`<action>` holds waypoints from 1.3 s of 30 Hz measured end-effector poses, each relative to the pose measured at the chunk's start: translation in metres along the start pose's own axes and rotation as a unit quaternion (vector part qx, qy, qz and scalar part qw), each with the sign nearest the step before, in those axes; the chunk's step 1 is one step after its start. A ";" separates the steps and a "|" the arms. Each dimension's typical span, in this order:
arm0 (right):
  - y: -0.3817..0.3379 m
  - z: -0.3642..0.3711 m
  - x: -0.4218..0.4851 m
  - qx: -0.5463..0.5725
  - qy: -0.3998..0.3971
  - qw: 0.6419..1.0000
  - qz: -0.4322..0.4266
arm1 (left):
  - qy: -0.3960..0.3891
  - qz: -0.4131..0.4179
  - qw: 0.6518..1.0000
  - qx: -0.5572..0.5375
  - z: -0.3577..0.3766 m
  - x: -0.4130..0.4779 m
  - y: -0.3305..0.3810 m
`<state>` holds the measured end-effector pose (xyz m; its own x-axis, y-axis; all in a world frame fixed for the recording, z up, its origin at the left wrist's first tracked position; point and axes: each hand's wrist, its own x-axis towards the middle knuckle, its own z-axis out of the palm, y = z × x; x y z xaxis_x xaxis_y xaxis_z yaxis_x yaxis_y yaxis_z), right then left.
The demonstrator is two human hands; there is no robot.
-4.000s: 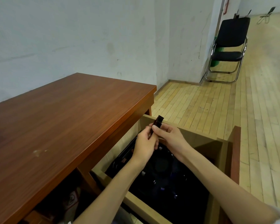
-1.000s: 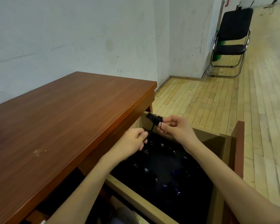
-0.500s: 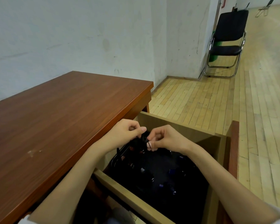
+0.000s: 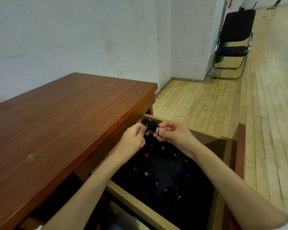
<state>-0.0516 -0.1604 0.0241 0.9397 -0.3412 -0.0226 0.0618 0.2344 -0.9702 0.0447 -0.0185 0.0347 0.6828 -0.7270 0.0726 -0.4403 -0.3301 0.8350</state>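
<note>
Both hands hold a small black thing [image 4: 149, 126] with a thin black cord up over the open drawer [image 4: 219, 140], next to the brown desk [image 4: 65, 122]. The left hand [image 4: 133, 143] pinches one side and the right hand [image 4: 173, 135] pinches the other. The drawer below is dark, with little shiny bits in it.

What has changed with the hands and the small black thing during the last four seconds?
The small black piece stood upright four seconds ago; now it points up-left, a thin cord round it. The left hand, lower on the cord a second ago, is back beside the right hand. Both keep hold. The drawer stays open.
</note>
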 end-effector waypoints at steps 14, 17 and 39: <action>0.017 -0.007 0.006 -0.375 -0.006 0.927 -0.029 | -0.088 0.054 0.988 0.116 -0.017 0.001 0.005; 0.013 -0.003 0.003 -0.285 -0.102 0.953 -0.013 | -0.089 0.058 0.990 0.097 -0.026 0.007 0.009; 0.015 -0.001 0.005 -0.045 0.083 0.995 0.044 | -0.050 -0.169 0.979 -0.107 0.007 -0.010 -0.005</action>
<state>-0.0464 -0.1590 0.0095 0.8708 -0.4710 -0.1408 -0.0559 0.1898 -0.9802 0.0358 -0.0139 0.0263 0.7033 -0.6565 -0.2726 -0.0600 -0.4369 0.8975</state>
